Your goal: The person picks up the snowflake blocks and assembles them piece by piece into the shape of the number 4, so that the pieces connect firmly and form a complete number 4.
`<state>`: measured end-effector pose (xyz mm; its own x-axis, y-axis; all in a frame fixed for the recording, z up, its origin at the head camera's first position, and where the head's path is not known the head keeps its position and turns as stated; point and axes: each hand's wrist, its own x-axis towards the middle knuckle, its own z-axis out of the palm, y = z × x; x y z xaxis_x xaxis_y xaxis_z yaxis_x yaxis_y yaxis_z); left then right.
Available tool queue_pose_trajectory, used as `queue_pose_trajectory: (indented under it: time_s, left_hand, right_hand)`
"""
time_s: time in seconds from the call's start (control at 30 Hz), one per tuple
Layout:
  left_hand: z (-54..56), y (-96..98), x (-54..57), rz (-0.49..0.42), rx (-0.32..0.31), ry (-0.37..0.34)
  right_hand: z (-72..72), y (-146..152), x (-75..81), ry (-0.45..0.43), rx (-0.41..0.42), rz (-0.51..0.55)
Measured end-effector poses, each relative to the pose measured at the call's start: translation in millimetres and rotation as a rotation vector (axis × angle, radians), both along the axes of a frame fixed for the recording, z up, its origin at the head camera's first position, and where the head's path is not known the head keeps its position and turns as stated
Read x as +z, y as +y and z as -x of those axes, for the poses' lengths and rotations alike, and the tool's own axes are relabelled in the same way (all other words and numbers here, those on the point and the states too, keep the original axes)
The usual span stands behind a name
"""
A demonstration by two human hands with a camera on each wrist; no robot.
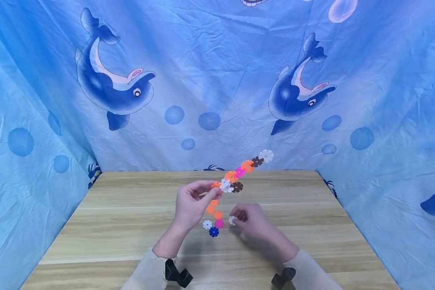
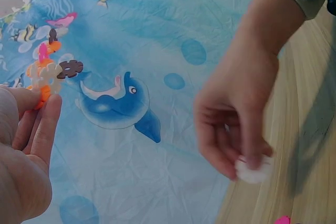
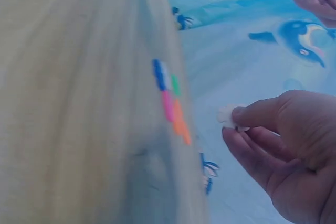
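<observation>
My left hand (image 1: 189,203) pinches a chain of interlocking snowflake discs (image 1: 247,166) by an orange disc near its lower end. Orange, pink, brown and white discs make up the chain, which slants up to the right and ends in a white disc (image 1: 266,156). A brown disc (image 1: 237,187) sticks out sideways beside a white one. To the right and lower, my right hand (image 1: 253,220) holds a single white disc (image 3: 227,116) between thumb and fingers, apart from the chain. The left wrist view shows this white disc (image 2: 253,169) blurred.
On the wooden table (image 1: 105,229) below the hands lie loose discs: orange (image 1: 212,206), pink (image 1: 219,223), white (image 1: 207,224) and blue (image 1: 214,232). A green one (image 3: 175,84) shows in the right wrist view. Blue dolphin-print cloth (image 1: 217,80) hangs behind and at both sides.
</observation>
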<state>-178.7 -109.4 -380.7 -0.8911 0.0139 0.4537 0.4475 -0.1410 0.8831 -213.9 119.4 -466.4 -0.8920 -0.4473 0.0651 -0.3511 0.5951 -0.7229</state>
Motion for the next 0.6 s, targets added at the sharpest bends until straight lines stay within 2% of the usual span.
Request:
queue_pose_trajectory:
  time_s: [0.2,0.37,0.6]
  left_hand:
    - [0.4,-0.1,-1.7,0.003,-0.008,0.024]
    - [0.8,-0.1,-3.1,0.010,-0.002,0.016]
    - [0.0,0.8,-2.8,-0.002,-0.005,0.015]
  right_hand:
    - [3.4,7,19.3,0.191,-0.072,0.092]
    - [0.3,13,37.9,0.265,-0.155,0.231]
    - [-5.2,17,57.1,0.449,-0.159,0.468]
